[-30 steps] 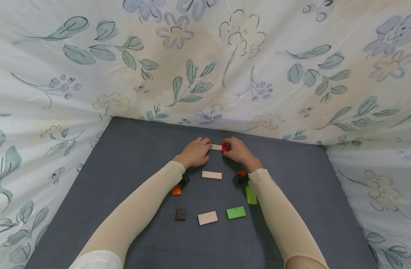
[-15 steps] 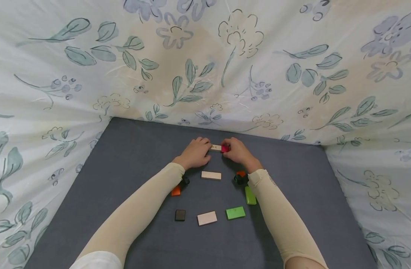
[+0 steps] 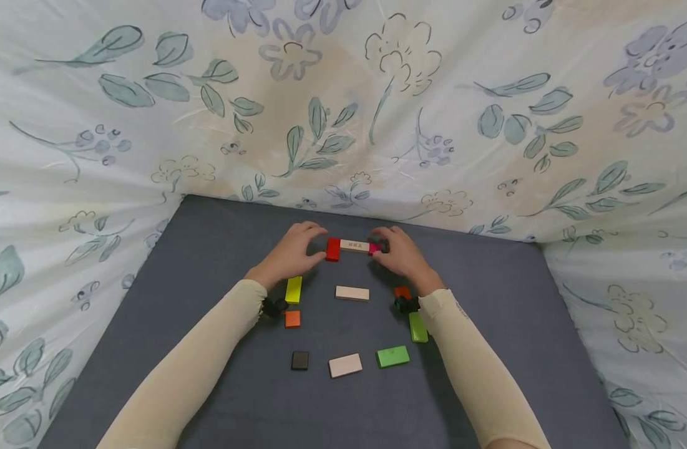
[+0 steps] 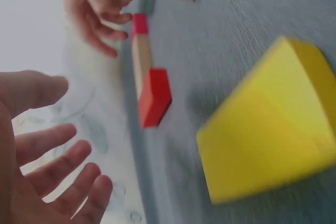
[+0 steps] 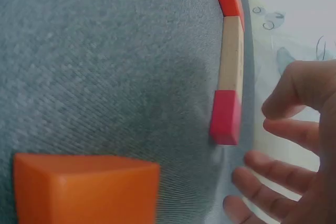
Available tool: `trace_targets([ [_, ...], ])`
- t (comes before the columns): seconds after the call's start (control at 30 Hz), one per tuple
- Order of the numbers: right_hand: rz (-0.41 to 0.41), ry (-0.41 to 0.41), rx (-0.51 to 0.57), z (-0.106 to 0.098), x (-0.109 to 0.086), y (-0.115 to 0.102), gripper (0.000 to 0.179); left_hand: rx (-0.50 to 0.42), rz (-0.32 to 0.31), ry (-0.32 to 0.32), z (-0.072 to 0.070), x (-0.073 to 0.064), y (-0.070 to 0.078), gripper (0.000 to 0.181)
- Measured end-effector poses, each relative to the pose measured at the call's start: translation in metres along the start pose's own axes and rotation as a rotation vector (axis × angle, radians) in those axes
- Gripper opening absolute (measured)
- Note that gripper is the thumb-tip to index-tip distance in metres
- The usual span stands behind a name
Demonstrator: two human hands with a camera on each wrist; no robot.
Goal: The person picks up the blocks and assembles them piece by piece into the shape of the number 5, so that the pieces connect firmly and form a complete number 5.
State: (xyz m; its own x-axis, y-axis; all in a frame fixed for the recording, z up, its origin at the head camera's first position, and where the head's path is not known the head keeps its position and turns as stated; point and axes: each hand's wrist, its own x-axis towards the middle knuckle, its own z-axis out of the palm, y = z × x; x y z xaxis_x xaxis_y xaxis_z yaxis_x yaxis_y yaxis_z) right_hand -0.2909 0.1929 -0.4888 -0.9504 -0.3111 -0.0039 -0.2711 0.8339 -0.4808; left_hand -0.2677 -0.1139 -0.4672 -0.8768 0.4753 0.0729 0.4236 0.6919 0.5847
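A grey mat (image 3: 219, 249) lies under a floral sheet (image 3: 343, 112). The left hand (image 3: 291, 251), fingers spread and holding nothing, hovers just left of the red block (image 3: 333, 249). That block, a beige block (image 3: 354, 246) and a pink block (image 3: 372, 248) form a row. The right hand (image 3: 398, 249), fingers loosely apart and empty, sits beside the pink end.

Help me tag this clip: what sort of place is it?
Probably a makeshift tabletop recording booth: a floral sheet walls in a grey mat where coloured blocks lie, like the red block.
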Motion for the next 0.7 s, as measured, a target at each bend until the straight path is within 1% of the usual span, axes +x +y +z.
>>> trace_targets([
  [0.1,-0.037,0.021,-0.033,-0.002,-0.004,-0.007,0.051,-0.027,-0.019,-0.013,-0.011,-0.02,-0.005,0.057],
  [0.17,-0.072,0.015,-0.055,-0.002,-0.006,-0.013,0.049,-0.038,-0.015,-0.026,-0.016,-0.033,-0.009,0.058],
  [0.23,-0.107,-0.003,-0.081,-0.001,-0.007,-0.018,0.048,-0.047,-0.011,-0.046,-0.017,-0.047,-0.014,0.058],
  [0.37,-0.148,-0.048,-0.134,0.003,-0.008,-0.024,0.049,-0.047,-0.012,-0.093,-0.014,-0.068,-0.023,0.059],
  [0.43,-0.149,-0.063,-0.159,0.005,-0.008,-0.026,0.049,-0.042,-0.011,-0.104,-0.011,-0.076,-0.027,0.059],
  [0.5,-0.146,-0.067,-0.169,0.007,-0.007,-0.027,0.048,-0.042,-0.005,-0.103,-0.009,-0.082,-0.028,0.059],
  [0.6,-0.134,-0.069,-0.177,0.009,-0.006,-0.028,0.045,-0.046,0.01,-0.093,-0.008,-0.088,-0.03,0.058],
  [0.7,-0.13,-0.077,-0.196,0.01,-0.005,-0.029,0.044,-0.059,0.011,-0.095,-0.007,-0.093,-0.03,0.056],
])
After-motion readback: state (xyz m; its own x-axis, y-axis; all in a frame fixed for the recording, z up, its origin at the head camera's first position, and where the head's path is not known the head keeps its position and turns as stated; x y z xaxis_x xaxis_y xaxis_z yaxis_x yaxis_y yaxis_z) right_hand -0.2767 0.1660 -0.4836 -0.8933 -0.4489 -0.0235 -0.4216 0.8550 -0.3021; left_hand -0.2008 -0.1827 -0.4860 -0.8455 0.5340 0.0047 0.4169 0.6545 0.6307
